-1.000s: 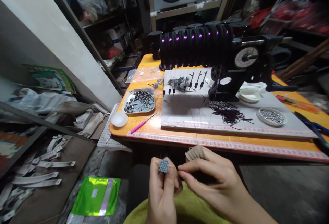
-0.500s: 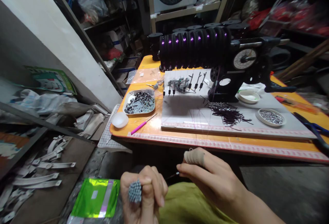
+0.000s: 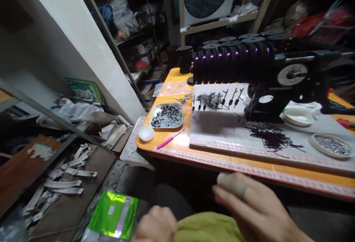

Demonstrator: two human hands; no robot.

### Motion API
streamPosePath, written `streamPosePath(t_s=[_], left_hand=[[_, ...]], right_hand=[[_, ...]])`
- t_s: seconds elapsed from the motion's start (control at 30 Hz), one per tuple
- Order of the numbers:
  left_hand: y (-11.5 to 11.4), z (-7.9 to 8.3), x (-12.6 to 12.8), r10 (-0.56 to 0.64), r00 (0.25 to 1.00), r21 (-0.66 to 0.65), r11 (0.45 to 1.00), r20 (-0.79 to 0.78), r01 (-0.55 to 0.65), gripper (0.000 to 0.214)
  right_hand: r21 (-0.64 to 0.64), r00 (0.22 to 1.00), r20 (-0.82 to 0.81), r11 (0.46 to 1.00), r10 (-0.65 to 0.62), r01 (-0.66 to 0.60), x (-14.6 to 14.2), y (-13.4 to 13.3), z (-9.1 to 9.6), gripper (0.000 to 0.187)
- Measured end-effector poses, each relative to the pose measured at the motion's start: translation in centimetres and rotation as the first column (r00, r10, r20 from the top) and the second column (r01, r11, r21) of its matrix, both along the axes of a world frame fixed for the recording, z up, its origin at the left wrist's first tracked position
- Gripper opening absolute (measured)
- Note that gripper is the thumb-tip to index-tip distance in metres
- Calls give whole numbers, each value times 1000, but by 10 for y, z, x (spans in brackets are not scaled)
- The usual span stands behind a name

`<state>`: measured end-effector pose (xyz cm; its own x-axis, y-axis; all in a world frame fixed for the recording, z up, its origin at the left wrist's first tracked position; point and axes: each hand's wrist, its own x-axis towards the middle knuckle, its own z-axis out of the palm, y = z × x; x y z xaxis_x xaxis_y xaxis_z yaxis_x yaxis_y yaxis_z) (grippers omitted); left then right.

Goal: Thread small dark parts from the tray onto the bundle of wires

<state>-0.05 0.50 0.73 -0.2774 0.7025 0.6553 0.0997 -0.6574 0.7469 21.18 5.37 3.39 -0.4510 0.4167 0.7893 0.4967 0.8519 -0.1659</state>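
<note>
My left hand (image 3: 158, 222) is a blurred fist at the bottom edge. Half a second ago a bundle of thin grey-blue rods stuck out of it; the fist now hides the bundle. To its right, my right hand (image 3: 249, 201) is smeared by motion, its fingers drawn together, with beige tape (image 3: 232, 185) round one finger. Any small thing between its fingertips cannot be made out. Both hands are below the front edge of the orange table (image 3: 142, 144), over a yellow-green cloth (image 3: 208, 229).
On the table stand a black multi-spool machine (image 3: 233, 62), a tray of small dark and grey parts (image 3: 168, 115), a pink-handled hook tool (image 3: 166, 142), dark strips (image 3: 274, 138) and a dish of metal bits (image 3: 331, 145). A green packet (image 3: 113, 214) lies lower left.
The view has swung left and up, so the table sits further right and lower. My left hand has turned and sunk, hiding the rod bundle. A thin dark piece at my right fingertips no longer shows.
</note>
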Motion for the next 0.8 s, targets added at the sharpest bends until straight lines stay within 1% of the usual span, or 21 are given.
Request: streamPosePath(t_s=[0.03,0.07,0.13,0.17,0.2,0.23,0.27,0.3,0.33,0.37,0.4,0.43,0.5,0.53,0.57,0.6,0.67,0.7,0.73,0.8], left_hand=[[1,4,-4,39,999,2,999,7,-39,37],[2,8,-6,80,997,4,997,15,-80,31],[8,13,-4,143,990,-12,990,19,-143,13],[11,14,0,150,988,-42,988,31,-149,6],[15,14,7,103,993,-96,991,62,-97,4],[18,12,15,30,991,-160,987,128,-9,5],[21,10,23,-56,973,-239,965,224,111,9],[24,9,31,-140,938,-305,921,318,240,11],[26,8,39,-205,896,-349,869,394,352,10],[29,7,45,-249,864,-379,820,438,429,8],[31,8,51,-274,852,-395,794,446,462,13],[33,9,55,-281,860,-402,793,426,458,17],[35,11,61,-267,887,-377,830,378,410,13],[36,11,62,-265,884,-349,845,386,405,11],[35,10,63,-279,863,-321,844,420,429,12],[34,8,63,-315,824,-286,829,470,480,13],[29,-1,61,-390,723,-235,766,571,599,11],[27,-6,59,-415,689,-228,734,595,639,11],[24,-12,57,-431,671,-236,707,604,667,12],[19,-22,52,-436,666,-276,670,605,689,13]], right_hand=[[-53,999,-24,998,-31,30,4,2,-2,16],[-134,997,-43,990,-58,52,6,3,-3,16],[-299,994,-84,953,-73,45,9,3,-3,18],[-359,992,-106,933,-73,30,8,2,-2,18],[-396,989,-128,918,-72,16,6,0,0,19],[-416,987,-145,910,-71,5,4,-1,1,19],[-421,985,-157,907,-73,0,1,-3,3,19],[-419,984,-163,908,-70,-5,-2,-4,4,19],[-413,984,-167,911,-68,-7,-4,-4,4,20],[-405,984,-166,914,-63,-9,-6,-5,4,20],[-394,986,-157,919,-57,-10,-7,-5,4,20],[-382,988,-145,924,-49,-10,-8,-5,3,20],[-356,993,-113,935,-37,-6,-8,-5,2,21],[-345,995,-92,939,-31,-3,-9,-6,2,22],[-324,998,-63,946,-22,0,-9,-6,2,24],[-286,999,-29,958,-13,4,-9,-6,2,26],[-161,997,68,987,20,-9,-9,-5,4,30],[-83,991,128,996,40,-30,-8,-3,5,32],[-8,982,181,998,57,-57,-5,-1,7,32],[103,963,254,988,85,-114,8,7,15,30]])
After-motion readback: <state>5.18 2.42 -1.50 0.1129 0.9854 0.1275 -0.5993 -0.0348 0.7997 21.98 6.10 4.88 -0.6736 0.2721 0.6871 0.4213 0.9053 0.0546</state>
